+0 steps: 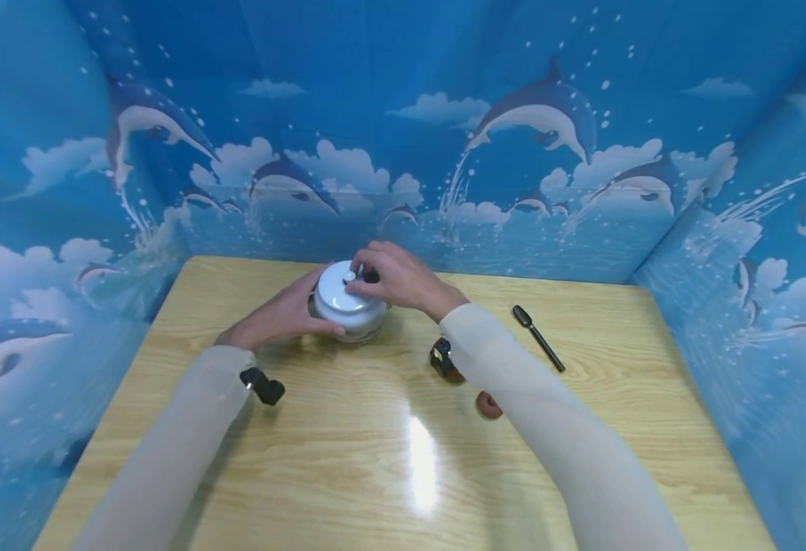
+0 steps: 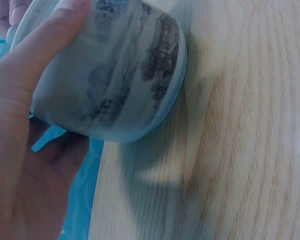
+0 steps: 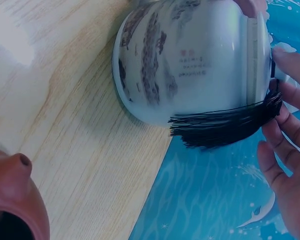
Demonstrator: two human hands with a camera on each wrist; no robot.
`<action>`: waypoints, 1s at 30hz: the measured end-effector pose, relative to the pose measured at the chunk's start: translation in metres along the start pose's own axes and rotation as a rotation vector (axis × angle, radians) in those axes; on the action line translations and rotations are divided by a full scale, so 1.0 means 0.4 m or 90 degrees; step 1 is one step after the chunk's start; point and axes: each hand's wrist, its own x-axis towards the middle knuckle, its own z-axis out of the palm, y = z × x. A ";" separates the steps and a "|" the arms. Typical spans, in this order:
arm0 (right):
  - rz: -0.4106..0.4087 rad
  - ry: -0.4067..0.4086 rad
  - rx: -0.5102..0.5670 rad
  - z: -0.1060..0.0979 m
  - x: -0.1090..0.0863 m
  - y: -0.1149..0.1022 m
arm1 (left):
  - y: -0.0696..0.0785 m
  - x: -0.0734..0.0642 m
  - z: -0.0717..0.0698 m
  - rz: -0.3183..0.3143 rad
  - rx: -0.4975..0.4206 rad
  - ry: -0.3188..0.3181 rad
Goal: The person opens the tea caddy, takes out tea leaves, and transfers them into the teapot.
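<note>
– What did the head view show?
– The white jar (image 1: 351, 317) stood on the bench (image 1: 334, 459), around eleven o'clock from its middle. The left hand (image 1: 292, 308) grasped its side; the right hand (image 1: 403, 279) pinched the knob (image 1: 350, 276) of the lid (image 1: 334, 289).
– And the left wrist?
– The jar's wall, at eleven o'clock, with the thumb across it.
– The right?
– Fingers touched a black tassel (image 3: 230, 122) beside the lid; a reddish-brown vessel (image 3: 10, 187) lay at eight o'clock from the jar.
– Which step?
– Working the lid, seemingly, whether off or on being unclear. The next move called, probably, for a braced jar and a gentle, straight motion.
</note>
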 end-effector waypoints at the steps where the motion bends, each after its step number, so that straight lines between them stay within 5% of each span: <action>1: 0.000 -0.001 -0.002 -0.001 0.002 -0.001 | 0.002 0.000 0.000 0.001 -0.002 0.002; 10: -0.028 -0.009 -0.028 -0.006 0.024 -0.012 | 0.011 0.000 -0.006 -0.011 -0.011 -0.015; 30: -0.056 -0.024 0.038 0.014 0.028 -0.022 | 0.013 -0.010 -0.005 -0.042 -0.029 -0.016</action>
